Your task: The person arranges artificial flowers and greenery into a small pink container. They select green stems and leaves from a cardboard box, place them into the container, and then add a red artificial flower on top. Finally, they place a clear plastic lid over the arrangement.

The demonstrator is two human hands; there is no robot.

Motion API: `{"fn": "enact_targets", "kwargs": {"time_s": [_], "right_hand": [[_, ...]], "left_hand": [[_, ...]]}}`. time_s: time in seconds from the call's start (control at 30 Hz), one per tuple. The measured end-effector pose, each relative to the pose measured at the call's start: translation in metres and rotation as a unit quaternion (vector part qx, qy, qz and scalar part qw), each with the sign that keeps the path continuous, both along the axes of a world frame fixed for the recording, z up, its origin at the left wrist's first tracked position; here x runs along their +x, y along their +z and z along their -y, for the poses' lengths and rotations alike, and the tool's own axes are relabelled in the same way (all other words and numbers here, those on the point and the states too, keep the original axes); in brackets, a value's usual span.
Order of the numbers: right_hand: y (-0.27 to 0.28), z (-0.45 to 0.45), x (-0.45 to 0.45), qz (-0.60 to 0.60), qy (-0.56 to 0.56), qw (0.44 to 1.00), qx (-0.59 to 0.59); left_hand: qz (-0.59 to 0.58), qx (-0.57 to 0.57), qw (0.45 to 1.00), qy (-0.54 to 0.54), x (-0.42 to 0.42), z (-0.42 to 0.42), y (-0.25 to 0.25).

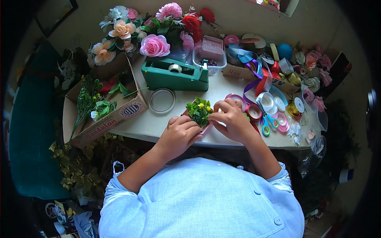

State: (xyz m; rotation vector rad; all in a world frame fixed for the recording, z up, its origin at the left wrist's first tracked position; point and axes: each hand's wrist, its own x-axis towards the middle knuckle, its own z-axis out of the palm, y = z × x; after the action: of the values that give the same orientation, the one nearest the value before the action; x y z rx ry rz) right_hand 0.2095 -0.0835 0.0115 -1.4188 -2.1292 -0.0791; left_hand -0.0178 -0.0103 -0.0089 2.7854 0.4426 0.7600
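A small bunch of artificial greenery (198, 112) with yellow flowers sits in a pink container (207, 129) at the table's front edge. My left hand (182, 131) is curled against the near left side of the container, gripping its edge; its fingertips are partly hidden. From the right, my right hand (232, 119) has thumb and forefinger pinched together at the right side of the greenery. Whatever small piece lies between those fingertips is too small to make out. Beyond the right hand stand rolls of pink ribbon (237, 100) and red ribbon (254, 112).
A green tape dispenser (175, 76) stands behind, near a tape roll (162, 101). Left is a cardboard box (102, 131) with artificial stems. Scissors (268, 120) and a gold wire spool (294, 107) lie right. Clear plastic tubs (209, 55) and artificial roses (154, 45) line the back.
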Motion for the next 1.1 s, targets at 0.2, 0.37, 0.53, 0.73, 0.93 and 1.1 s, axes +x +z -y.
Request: {"fn": "enact_targets", "kwargs": {"time_s": [0.2,0.37,0.53,0.73,0.93,1.1], "right_hand": [[0.001,0.002,0.007,0.067,0.051,0.996,0.039],[-0.005,0.015,0.012,0.064,0.059,0.995,0.051],[0.011,0.01,-0.002,-0.033,-0.01,0.998,0.044],[0.008,-0.009,-0.025,0.0,-0.021,1.0,0.011],[-0.001,-0.018,-0.018,-0.033,-0.057,0.996,-0.066],[-0.003,-0.021,-0.017,-0.024,-0.048,0.997,-0.059]], "left_hand": [[-0.02,0.004,1.0,0.004,0.001,0.0,0.002],[-0.053,0.029,0.998,0.005,0.003,0.003,0.007],[-0.078,0.046,0.996,0.007,0.003,0.003,0.01],[-0.073,0.052,0.996,0.012,0.002,0.006,0.008],[-0.044,0.037,0.998,0.025,-0.001,0.013,0.008],[-0.012,0.047,0.999,-0.003,-0.001,0.007,0.006]]}}
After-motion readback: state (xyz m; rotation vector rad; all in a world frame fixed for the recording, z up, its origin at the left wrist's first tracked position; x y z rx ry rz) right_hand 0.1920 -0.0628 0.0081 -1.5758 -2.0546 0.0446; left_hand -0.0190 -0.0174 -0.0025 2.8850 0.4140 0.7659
